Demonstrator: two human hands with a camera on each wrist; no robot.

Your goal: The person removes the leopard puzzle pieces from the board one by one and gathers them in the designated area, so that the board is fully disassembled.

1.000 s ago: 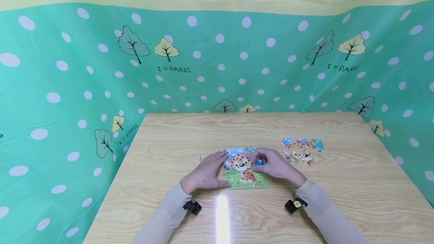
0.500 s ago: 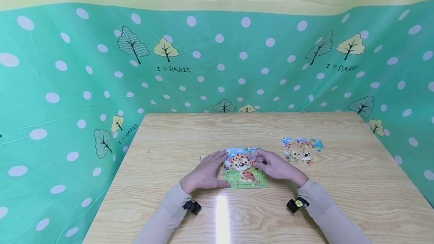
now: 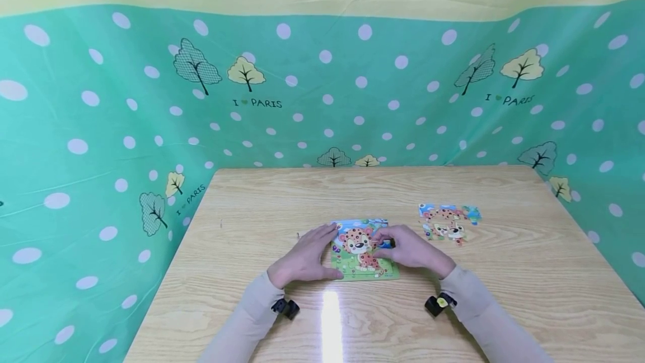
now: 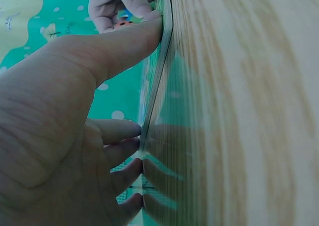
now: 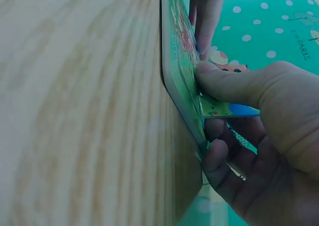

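A puzzle board [image 3: 360,275] with a spotted leopard cub on green grass under blue sky lies on the table. My left hand [image 3: 308,256] steadies its left side: the thumb rests at the near left corner, and the fairly straight fingers touch the left edge. My right hand [image 3: 405,248] is over the board's right side. Between thumb and fingers it pinches a puzzle piece [image 5: 222,108], green and blue with some spotted print. In the right wrist view this piece stands out from the board's face, its lower end close to the surface. The right hand hides part of the board's right edge.
To the right lies a partly joined cluster of puzzle pieces [image 3: 443,223] showing a similar leopard, with a blue-green piece [image 3: 472,215] at its right end. The wooden table [image 3: 262,200] ends at a green dotted curtain [image 3: 327,88] behind.
The right hand dips slightly, tilting the pinched piece out of sight, then turns back so the blue part shows again. The left hand and the cluster at right stay put.
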